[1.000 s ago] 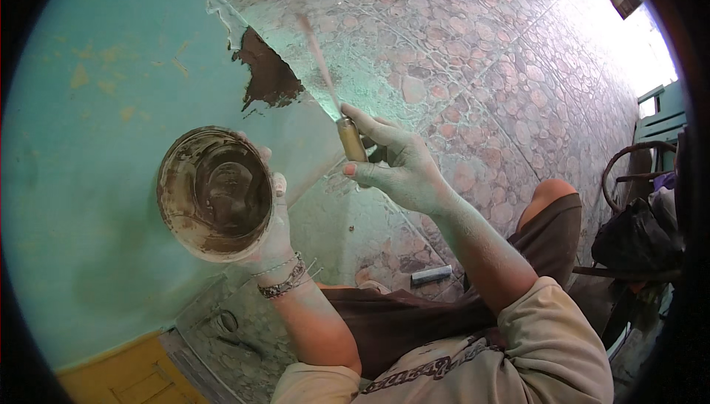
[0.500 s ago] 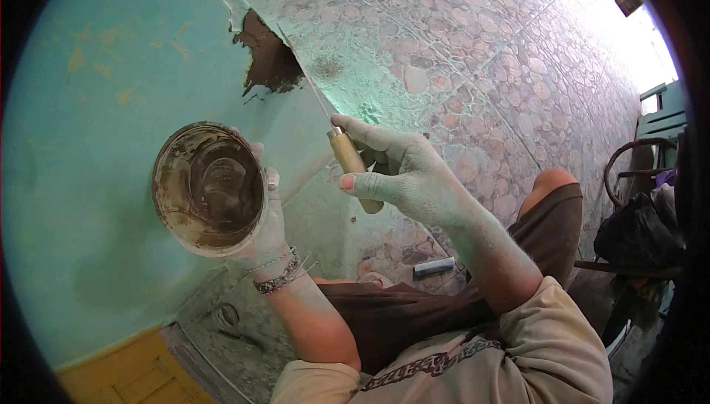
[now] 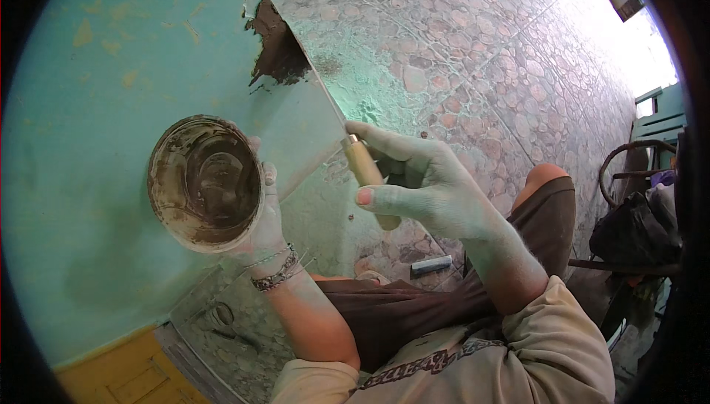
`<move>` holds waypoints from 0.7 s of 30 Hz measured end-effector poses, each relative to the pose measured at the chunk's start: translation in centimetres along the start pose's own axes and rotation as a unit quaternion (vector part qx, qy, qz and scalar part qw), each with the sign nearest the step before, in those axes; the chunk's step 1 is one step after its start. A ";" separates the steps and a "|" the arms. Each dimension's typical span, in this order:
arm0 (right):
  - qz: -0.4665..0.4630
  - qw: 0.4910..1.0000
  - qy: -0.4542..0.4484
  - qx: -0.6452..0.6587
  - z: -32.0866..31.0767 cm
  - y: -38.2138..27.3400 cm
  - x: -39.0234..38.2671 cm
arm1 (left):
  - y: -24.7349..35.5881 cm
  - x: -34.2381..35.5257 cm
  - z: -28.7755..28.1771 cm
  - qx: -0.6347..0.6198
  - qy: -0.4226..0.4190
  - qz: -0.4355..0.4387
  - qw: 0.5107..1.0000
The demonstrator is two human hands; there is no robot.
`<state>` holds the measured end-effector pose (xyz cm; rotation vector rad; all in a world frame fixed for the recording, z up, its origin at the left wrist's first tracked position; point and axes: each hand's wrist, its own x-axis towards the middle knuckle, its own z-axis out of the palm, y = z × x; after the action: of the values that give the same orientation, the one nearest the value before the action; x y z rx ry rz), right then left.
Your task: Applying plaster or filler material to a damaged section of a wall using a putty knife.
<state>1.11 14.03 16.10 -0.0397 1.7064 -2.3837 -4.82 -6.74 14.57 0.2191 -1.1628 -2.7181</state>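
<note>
Head cam: your left hand [image 3: 268, 221] cups the bowl [image 3: 174, 198], left, fingers curled round its side — probably heavy, so support underneath. Your right hand [image 3: 425, 182] is wrapped round the knife [image 3: 362, 161], right of it — handle's best, blade [image 3: 336, 107] looks bendy.

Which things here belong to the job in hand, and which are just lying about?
Likely job things:
bowl of brown paste, in the left hand
wooden-handled bladed tool, in the right hand
brown patch on the turquoise wall

Apparently lying about:
small grey block on the floor (purpose unclear)
black bag by the chair
</note>
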 end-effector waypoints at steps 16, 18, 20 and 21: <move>0.008 0.999 0.024 0.043 0.8 -0.7 0.4 | -0.2 0.7 -1.7 -0.045 -0.065 0.006 0.997; 0.003 0.998 0.033 0.050 1.3 -1.0 0.4 | -0.9 0.4 -0.8 0.151 0.002 0.115 0.982; 0.012 0.998 0.030 0.047 2.3 -1.3 0.4 | -0.9 0.5 -0.7 0.161 0.002 0.134 0.978; 0.011 0.998 0.031 0.048 2.8 -0.7 0.6 | -0.8 0.6 -0.8 0.146 -0.012 0.132 0.981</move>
<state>0.83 11.49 17.62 0.0692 1.6080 -2.4708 -5.28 -6.89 13.39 0.0640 -1.4792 -2.3248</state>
